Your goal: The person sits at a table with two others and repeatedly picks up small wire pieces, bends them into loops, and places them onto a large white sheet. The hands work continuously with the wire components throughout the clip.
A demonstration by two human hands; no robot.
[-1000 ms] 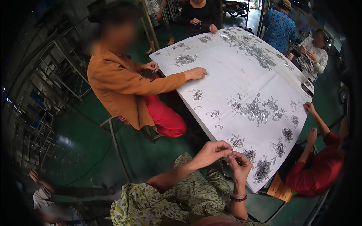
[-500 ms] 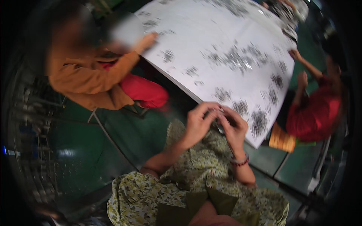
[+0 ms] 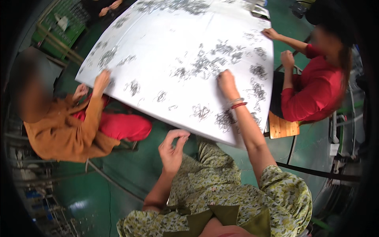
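My right hand (image 3: 227,84) reaches over the white tabletop (image 3: 158,51), at the near edge of a loose spread of small dark pieces (image 3: 213,59). Its fingers are curled downward and closed; what they pinch, if anything, is hidden. Just off the table's front edge is my left hand (image 3: 170,150), thumb and forefinger pressed together in a pinch. Whatever sits between those fingertips is too small to name. Close to my right forearm lies a dense heap of thin, dark, curved pieces (image 3: 225,119), with a smaller heap (image 3: 201,112) left of it.
A person in a brown jacket (image 3: 67,130) sits at the left with a hand at the table edge. Someone in a red top (image 3: 316,87) sits at the right, near a wooden stool (image 3: 282,126). Another person's hands (image 3: 110,8) show at the far left. More small heaps (image 3: 258,71) line the right edge.
My hands were together in front of me and have parted. The right one has reached forward onto the table; the left has moved left and slightly down. The view has shifted too.
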